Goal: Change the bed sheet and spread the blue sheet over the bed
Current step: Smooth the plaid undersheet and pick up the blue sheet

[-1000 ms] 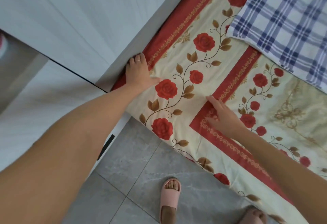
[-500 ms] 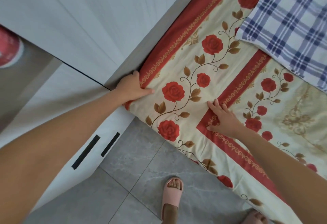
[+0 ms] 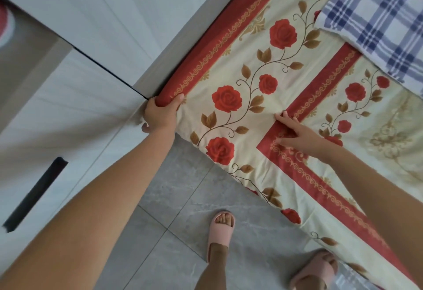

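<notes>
Rose sheet (image 3: 263,111) lies spread flat before us, corner tight beside the white cabinet (image 3: 80,106). Our left hand (image 3: 160,115) curls round that corner. Right hand (image 3: 295,137) lies flat on the sheet, fingers spread. Risk: pulling while we pin it, or the plaid cloth (image 3: 377,14) dragging along.

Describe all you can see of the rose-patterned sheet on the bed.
The rose sheet is cream cloth printed with red roses, brown leaves and red bands with gold scrolls. It lies spread flat, its edge draping toward the tiled floor. The left hand grips its corner beside the white cabinet; the right hand presses flat on a red band. A plaid cloth lies on it.
</notes>
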`<state>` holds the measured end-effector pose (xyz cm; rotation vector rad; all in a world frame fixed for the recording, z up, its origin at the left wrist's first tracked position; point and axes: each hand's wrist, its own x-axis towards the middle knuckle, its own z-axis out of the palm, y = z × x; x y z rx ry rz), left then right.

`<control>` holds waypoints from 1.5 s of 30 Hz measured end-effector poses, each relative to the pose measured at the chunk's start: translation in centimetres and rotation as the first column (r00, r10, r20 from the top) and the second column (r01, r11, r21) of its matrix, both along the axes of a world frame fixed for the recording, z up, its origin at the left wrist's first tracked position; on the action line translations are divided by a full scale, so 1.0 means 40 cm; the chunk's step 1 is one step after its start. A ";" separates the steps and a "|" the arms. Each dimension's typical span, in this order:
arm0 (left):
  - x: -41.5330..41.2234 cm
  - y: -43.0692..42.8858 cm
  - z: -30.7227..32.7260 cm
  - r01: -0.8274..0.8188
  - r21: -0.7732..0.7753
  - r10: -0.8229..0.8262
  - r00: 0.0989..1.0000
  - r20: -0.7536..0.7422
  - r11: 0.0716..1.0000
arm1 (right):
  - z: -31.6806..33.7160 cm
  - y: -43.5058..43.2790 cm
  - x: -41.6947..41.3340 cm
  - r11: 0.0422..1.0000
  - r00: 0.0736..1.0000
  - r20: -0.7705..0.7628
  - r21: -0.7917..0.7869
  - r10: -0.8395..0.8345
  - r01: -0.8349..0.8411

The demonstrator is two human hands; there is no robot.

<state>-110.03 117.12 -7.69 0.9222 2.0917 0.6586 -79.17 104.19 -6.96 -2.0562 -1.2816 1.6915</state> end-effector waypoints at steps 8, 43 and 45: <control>-0.030 0.028 -0.002 -0.287 -0.212 0.355 0.801 0.483 0.934 | -0.006 -0.011 -0.023 0.995 0.994 -0.053 0.036 -0.094 0.096; 0.530 -0.636 0.096 0.812 -0.456 -0.908 0.201 -0.366 0.364 | 0.071 -1.020 0.261 0.944 0.797 0.514 -0.093 0.317 -0.316; 0.681 -0.736 0.118 0.881 -0.413 -0.951 0.115 -0.288 0.232 | 0.142 -1.119 0.364 0.998 0.855 0.515 -0.013 0.054 -0.055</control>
